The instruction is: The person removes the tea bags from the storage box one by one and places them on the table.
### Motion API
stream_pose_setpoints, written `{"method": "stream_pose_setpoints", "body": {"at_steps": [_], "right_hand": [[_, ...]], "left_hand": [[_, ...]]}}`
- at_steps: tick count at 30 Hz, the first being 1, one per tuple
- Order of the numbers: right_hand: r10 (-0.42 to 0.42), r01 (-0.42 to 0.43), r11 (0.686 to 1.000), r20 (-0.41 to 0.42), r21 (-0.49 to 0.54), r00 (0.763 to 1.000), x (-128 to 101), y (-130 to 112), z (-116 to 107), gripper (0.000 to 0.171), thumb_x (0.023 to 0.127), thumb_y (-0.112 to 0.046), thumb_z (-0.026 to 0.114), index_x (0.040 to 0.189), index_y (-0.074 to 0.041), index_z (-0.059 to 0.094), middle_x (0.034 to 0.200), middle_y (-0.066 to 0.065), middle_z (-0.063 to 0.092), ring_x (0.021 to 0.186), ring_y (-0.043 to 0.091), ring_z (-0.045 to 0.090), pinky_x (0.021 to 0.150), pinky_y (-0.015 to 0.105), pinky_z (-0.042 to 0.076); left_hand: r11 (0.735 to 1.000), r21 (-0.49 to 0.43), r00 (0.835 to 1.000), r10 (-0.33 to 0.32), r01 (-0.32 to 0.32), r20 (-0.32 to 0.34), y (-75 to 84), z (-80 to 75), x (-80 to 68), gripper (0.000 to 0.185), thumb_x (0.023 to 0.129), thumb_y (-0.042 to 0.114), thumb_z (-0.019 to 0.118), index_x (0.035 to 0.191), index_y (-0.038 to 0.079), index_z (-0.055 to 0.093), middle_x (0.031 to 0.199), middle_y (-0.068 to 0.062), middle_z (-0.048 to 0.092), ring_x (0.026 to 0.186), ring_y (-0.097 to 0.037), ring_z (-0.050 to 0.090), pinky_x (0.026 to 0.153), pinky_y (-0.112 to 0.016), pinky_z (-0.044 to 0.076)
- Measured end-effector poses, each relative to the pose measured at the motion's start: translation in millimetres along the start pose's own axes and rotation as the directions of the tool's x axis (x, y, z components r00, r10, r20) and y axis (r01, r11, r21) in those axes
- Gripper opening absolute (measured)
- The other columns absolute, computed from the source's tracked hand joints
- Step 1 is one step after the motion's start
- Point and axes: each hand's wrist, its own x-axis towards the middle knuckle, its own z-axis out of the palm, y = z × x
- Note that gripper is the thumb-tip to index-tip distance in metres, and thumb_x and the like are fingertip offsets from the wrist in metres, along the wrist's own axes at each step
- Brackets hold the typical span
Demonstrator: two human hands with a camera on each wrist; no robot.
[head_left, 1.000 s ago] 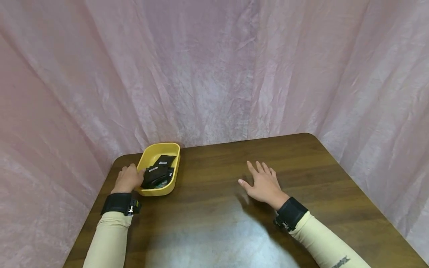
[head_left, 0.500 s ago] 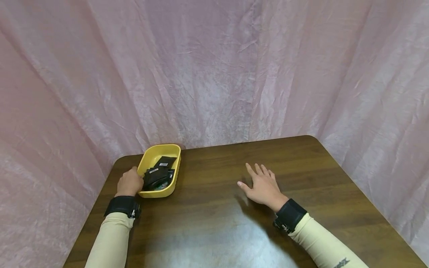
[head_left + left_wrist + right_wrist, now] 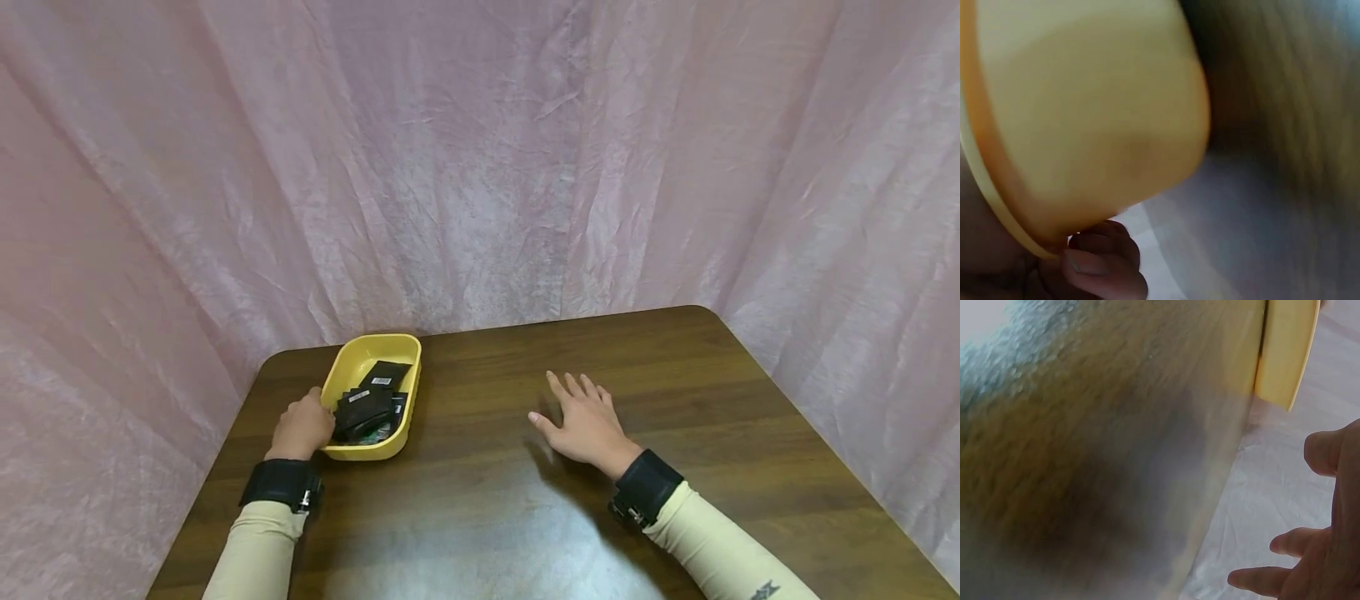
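L fingers [image 3: 1110, 278] are clamped on the rim at the left side of the yellow basket [image 3: 370, 452], w/ the rim wall pinched betw. thumb & fingers. That's the change: vs. 1 sec ago, when they lay looser over the rim, L hand [image 3: 302, 427] is now curled in, and the basket sits a touch farther from the far & left desk edges, hand along w/ it. View drifts a bit too, so the shift's small. Prob. means the grip is secure & the basket is being drawn along by its rim, contents & all.

Basket: rounded corners, glossy plastic, stands flat-ish by the far-left corner of the desk [image 3: 480, 400]; can't tell if its base is fully down. Inside, near end: black packets [image 3: 366, 412] in a loose overlapping heap, some w/ white labels, a bit of green showing underneath.

R hand [image 3: 587, 427]: fingers apart, straight-ish, nothing held, over the desk right of center. Pink curtain [image 3: 480, 167] hangs behind the far edge.
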Motion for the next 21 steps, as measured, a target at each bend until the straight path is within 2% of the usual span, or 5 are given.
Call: {"method": "stream_pose_setpoints", "body": {"at_steps": [6,12,15,21], "right_hand": [[-0.001,0.001,1.000,0.003,0.001,1.000,2,-3,5,0.085,0.103,-0.064,0.054,0.169,-0.017,0.029,0.170,0.027,0.037,0.161,0.054,0.026,0.125,0.073,0.021],[-0.013,0.013,1.000,0.028,0.014,1.000,2,-9,10,0.086,0.103,-0.064,0.053,0.170,-0.017,0.029,0.171,0.027,0.035,0.161,0.053,0.026,0.126,0.073,0.020],[-0.010,0.009,1.000,0.030,0.019,1.000,1,-11,10,0.085,0.103,-0.063,0.054,0.170,-0.016,0.029,0.171,0.027,0.034,0.161,0.053,0.026,0.126,0.072,0.020],[0.003,-0.004,1.000,0.034,0.013,0.999,5,-12,11,0.085,0.103,-0.063,0.053,0.169,-0.015,0.029,0.171,0.027,0.033,0.162,0.052,0.026,0.127,0.071,0.021]], "left_hand": [[1.000,0.004,1.000,0.010,-0.010,0.001,20.3,9.6,-31.5,0.043,0.097,0.011,0.056,0.135,-0.010,0.050,0.108,-0.033,0.069,0.088,-0.045,0.069,0.071,-0.056,0.055],[1.000,-0.017,0.999,-0.010,0.011,0.052,38.9,21.3,-63.9,0.046,0.089,0.007,0.065,0.128,-0.013,0.050,0.097,-0.025,0.067,0.079,-0.035,0.065,0.067,-0.047,0.052],[0.999,-0.044,0.998,-0.020,0.023,0.067,45.5,27.8,-69.9,0.048,0.087,0.007,0.066,0.128,-0.012,0.049,0.097,-0.024,0.067,0.079,-0.033,0.064,0.067,-0.046,0.052],[0.997,-0.070,0.994,-0.031,0.038,0.103,51.7,32.3,-65.6,0.051,0.089,0.007,0.065,0.133,-0.010,0.045,0.101,-0.023,0.066,0.081,-0.032,0.064,0.070,-0.045,0.053]]}}
